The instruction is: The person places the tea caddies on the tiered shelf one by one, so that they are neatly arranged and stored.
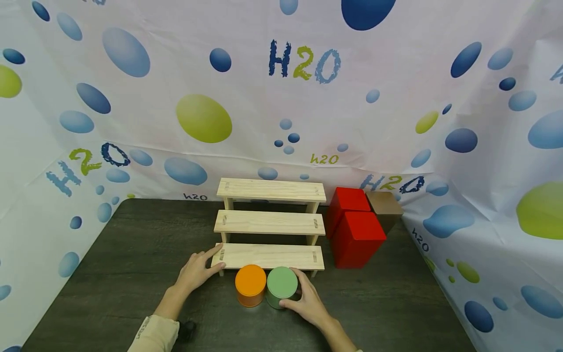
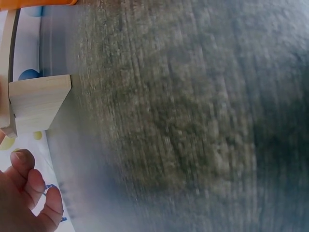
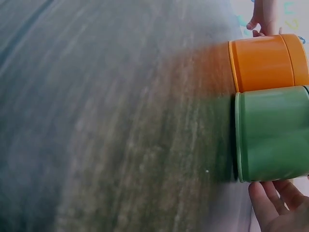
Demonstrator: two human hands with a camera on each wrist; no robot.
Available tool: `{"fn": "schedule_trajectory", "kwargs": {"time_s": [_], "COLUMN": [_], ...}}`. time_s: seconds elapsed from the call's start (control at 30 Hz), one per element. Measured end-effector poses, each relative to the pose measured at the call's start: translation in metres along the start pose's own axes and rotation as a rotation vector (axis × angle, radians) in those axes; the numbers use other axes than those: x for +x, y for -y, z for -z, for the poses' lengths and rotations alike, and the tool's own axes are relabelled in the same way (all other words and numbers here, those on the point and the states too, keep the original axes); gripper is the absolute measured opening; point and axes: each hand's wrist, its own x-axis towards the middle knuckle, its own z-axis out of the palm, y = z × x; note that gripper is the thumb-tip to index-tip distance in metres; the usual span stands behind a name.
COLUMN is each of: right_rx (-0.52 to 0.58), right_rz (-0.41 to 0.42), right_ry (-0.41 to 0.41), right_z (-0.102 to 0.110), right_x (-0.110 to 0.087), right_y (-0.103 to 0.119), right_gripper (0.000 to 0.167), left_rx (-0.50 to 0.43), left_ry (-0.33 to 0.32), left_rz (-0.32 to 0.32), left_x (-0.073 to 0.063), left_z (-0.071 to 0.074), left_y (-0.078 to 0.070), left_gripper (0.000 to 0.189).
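In the head view, my left hand holds the left end of the lowest wooden riser, its thumb by the front edge and a finger towards the back. Its other fingers are bent below the board in the left wrist view. With thumb and fingers on its right side, my right hand grips a green canister. An orange canister stands upright just left of the green one, close against it. Both canisters are on the dark table in front of the riser.
Two more wooden boards rise in steps behind the lowest one. Right of them stand two red boxes and a brown box. A patterned sheet hangs behind and at both sides of the dark table.
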Motion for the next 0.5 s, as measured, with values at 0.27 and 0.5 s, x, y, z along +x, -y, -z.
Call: {"fn": "schedule_trajectory", "kwargs": {"time_s": [0.27,0.5], "right_rx": [-0.017,-0.089], "right_rz": [0.036,0.054], "right_ry": [-0.059,-0.107], "right_z": [0.002,0.010], "right_x": [0.000,0.001], "right_y": [-0.008,-0.012], "right_gripper": [0.079,0.079], "left_rx": [-0.035,-0.045], "left_ry": [-0.010,-0.004], "left_rz": [-0.007,0.003], "left_x": [0.000,-0.001], "left_z": [0.000,-0.001], "left_y": [0.000,0.000], "left_gripper": [0.066,0.065]}}
